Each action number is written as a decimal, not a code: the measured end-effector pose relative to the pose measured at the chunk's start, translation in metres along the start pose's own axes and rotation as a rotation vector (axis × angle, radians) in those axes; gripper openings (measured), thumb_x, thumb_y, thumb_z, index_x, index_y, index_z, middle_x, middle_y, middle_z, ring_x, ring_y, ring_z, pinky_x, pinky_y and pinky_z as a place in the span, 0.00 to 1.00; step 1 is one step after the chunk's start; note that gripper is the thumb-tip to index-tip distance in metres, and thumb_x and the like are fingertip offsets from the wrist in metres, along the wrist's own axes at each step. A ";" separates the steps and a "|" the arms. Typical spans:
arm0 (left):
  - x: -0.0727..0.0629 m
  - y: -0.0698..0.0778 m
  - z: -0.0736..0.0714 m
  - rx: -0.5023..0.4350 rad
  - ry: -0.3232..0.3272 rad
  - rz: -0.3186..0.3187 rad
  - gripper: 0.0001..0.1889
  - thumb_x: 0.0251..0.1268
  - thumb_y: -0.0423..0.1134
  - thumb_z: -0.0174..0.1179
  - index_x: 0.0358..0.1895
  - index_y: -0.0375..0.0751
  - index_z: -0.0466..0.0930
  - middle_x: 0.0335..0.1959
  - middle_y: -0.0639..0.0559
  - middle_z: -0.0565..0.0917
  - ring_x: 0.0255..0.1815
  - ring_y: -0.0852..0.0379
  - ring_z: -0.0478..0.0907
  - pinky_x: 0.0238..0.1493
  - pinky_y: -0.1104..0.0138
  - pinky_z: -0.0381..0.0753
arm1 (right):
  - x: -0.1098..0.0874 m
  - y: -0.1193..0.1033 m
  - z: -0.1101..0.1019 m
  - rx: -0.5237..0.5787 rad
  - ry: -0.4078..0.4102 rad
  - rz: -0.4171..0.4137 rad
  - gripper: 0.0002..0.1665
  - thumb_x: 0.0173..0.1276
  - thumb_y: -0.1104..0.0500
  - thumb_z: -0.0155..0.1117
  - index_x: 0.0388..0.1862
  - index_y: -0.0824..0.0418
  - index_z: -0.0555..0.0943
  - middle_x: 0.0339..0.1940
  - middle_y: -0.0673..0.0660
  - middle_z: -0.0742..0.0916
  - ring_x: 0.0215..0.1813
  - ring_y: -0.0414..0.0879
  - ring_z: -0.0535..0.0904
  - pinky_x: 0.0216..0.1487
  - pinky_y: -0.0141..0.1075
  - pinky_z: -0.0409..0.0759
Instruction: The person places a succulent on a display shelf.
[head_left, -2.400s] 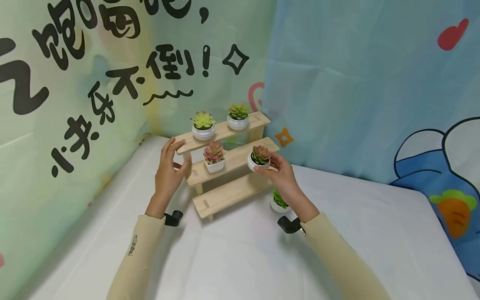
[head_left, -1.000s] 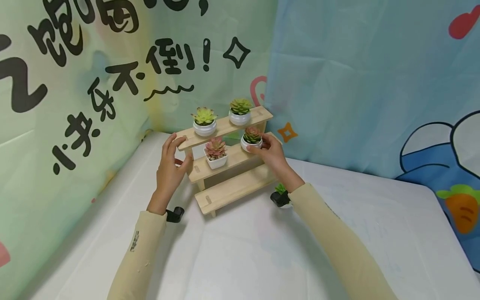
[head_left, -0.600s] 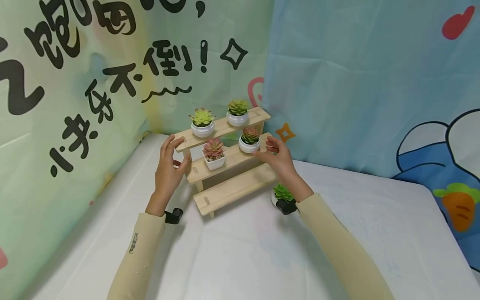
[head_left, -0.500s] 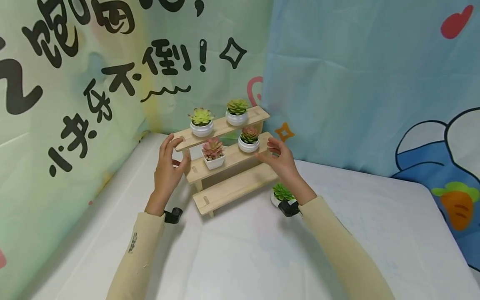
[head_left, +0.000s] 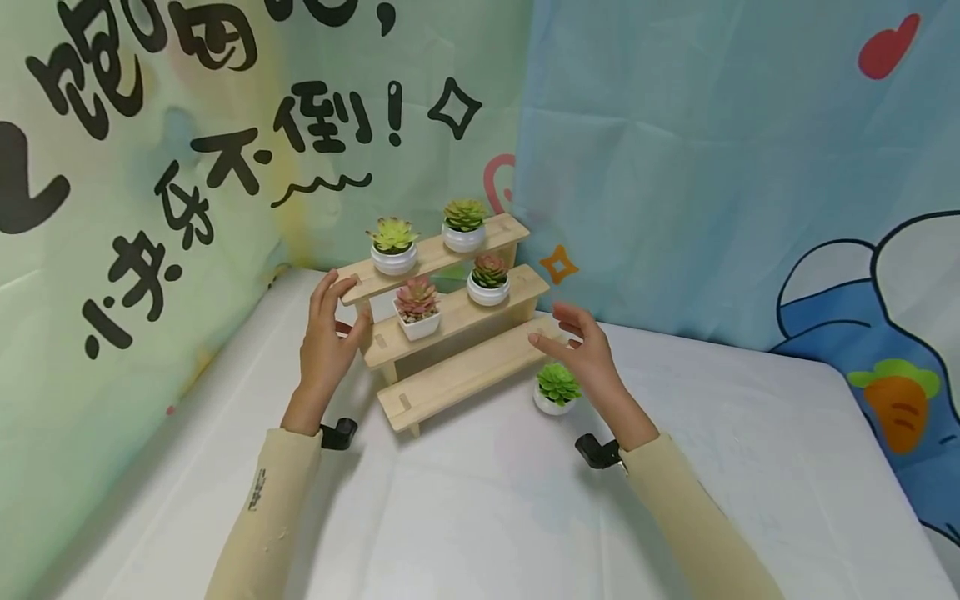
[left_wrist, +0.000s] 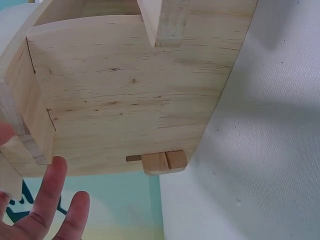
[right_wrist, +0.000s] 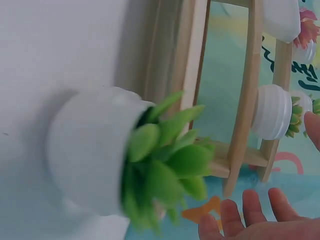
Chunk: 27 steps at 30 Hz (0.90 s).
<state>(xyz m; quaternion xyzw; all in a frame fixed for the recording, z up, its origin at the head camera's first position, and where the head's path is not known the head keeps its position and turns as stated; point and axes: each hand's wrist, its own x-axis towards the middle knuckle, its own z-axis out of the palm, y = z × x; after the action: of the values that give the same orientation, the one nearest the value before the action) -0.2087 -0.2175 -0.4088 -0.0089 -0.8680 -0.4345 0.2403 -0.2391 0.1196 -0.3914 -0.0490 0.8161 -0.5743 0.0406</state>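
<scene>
My left hand [head_left: 330, 337] holds the left end of a three-tier wooden plant stand [head_left: 450, 367], fingers at the top board and thumb lower by the support. In the left wrist view, fingertips [left_wrist: 57, 167] reach the stand's wooden upright. My right hand [head_left: 588, 354] is open and holds nothing, by the right end of the lowest board. Just below it, a bright green succulent [head_left: 558, 382] in a white pot stands on the table. On the middle board are a reddish-green succulent [head_left: 489, 279] in a round pot and a pink succulent [head_left: 417, 308] in a square pot.
Two potted succulents, one yellow-green [head_left: 393, 243] and one green [head_left: 464, 223], stand on the top board. A white cloth covers the table [head_left: 480, 517]. Printed fabric backdrops [head_left: 675, 167] rise behind and to the left.
My right hand set the reddish-green succulent on the middle board, let go, and drew back right and down toward the bright green one. The left hand stayed at the stand.
</scene>
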 end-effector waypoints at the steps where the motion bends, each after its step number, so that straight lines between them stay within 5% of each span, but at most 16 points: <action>1: 0.000 0.000 0.000 -0.002 0.000 -0.001 0.25 0.71 0.39 0.57 0.69 0.47 0.66 0.76 0.51 0.56 0.36 0.42 0.81 0.27 0.55 0.78 | -0.002 0.002 0.000 0.004 0.001 0.009 0.42 0.67 0.55 0.67 0.74 0.65 0.60 0.72 0.64 0.67 0.73 0.58 0.59 0.72 0.52 0.56; 16: 0.001 0.001 -0.001 -0.016 0.007 -0.018 0.25 0.71 0.40 0.57 0.69 0.48 0.66 0.76 0.51 0.57 0.36 0.41 0.81 0.31 0.52 0.79 | -0.026 0.031 -0.004 -0.017 -0.051 0.150 0.46 0.65 0.56 0.69 0.76 0.64 0.57 0.75 0.63 0.64 0.75 0.58 0.56 0.72 0.52 0.60; 27: -0.001 0.000 0.002 -0.021 0.004 0.004 0.25 0.71 0.39 0.57 0.69 0.47 0.66 0.76 0.49 0.56 0.34 0.41 0.81 0.32 0.51 0.79 | -0.037 0.054 -0.007 -0.034 -0.127 0.109 0.52 0.59 0.64 0.73 0.77 0.65 0.54 0.74 0.67 0.62 0.69 0.61 0.60 0.65 0.53 0.64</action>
<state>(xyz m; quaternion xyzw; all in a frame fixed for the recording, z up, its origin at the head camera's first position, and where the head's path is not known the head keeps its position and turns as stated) -0.2087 -0.2160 -0.4099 -0.0122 -0.8629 -0.4432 0.2426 -0.2052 0.1494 -0.4398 -0.0416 0.8229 -0.5531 0.1228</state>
